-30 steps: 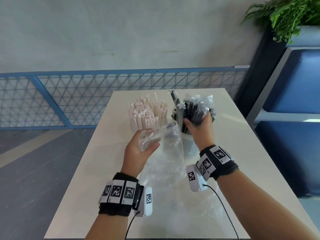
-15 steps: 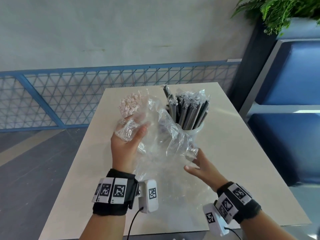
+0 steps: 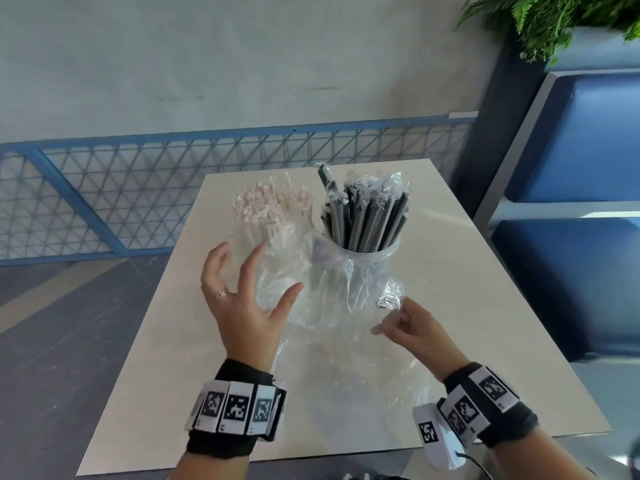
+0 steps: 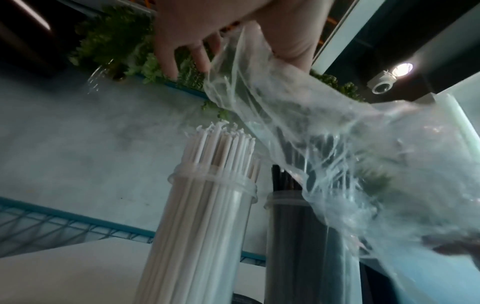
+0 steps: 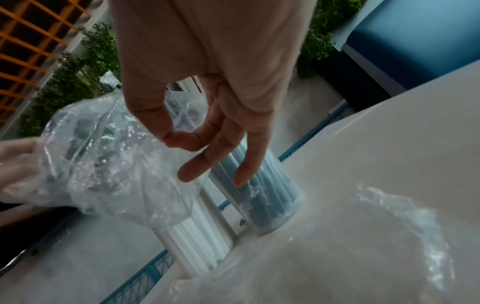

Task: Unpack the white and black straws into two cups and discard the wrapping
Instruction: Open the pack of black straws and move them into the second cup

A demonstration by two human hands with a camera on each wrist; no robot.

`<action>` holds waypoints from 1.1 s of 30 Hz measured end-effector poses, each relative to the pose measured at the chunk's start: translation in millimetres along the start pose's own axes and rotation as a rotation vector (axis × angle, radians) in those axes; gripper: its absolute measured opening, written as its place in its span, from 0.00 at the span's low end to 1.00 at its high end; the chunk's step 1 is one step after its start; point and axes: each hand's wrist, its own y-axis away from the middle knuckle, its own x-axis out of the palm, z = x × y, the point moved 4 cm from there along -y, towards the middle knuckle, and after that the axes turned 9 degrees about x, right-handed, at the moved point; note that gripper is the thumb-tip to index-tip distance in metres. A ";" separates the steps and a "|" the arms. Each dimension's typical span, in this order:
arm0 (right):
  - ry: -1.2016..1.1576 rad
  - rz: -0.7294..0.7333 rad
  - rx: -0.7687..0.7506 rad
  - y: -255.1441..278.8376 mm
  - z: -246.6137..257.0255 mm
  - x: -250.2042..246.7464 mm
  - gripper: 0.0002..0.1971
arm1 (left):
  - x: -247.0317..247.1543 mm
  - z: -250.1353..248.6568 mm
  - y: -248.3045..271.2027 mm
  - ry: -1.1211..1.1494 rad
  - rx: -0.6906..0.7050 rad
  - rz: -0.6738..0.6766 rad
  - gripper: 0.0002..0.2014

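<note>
Behind the beige table (image 3: 467,306), blue mesh railing (image 3: 138,188); grey wall (image 3: 242,57).

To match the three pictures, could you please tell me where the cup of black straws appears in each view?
Head: cup of black straws, upper centre, right of the white straws.
Left wrist: lower centre, partly behind the plastic wrapping.
Right wrist: centre, past the fingertips.
Shared landmark: the white straws beside it.

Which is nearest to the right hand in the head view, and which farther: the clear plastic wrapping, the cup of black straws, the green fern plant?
1. Clear plastic wrapping: at the fingertips of the right hand, to its left.
2. Clear cup of black straws: behind the wrapping, mid-table.
3. Green fern plant: upper right corner, beyond the table.
</note>
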 end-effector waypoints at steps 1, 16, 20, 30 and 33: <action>0.028 -0.018 0.004 1.2 -0.2 -2.4 0.07 | 1.3 0.9 2.2 -0.114 0.025 0.050 0.26; -0.392 -0.074 0.163 15.2 -20.4 -14.9 0.23 | 38.9 12.2 43.7 0.239 -0.310 0.441 0.19; -0.171 -0.112 0.131 18.9 -22.1 -18.7 0.19 | 33.3 6.8 37.6 0.399 -0.538 0.225 0.12; 0.304 -0.318 0.236 28.3 -54.2 -41.1 0.33 | 42.3 48.9 51.2 0.020 -0.557 0.291 0.11; 0.799 -0.376 0.071 31.1 -41.5 -30.9 0.44 | 50.7 49.8 55.0 -0.059 -0.551 0.369 0.10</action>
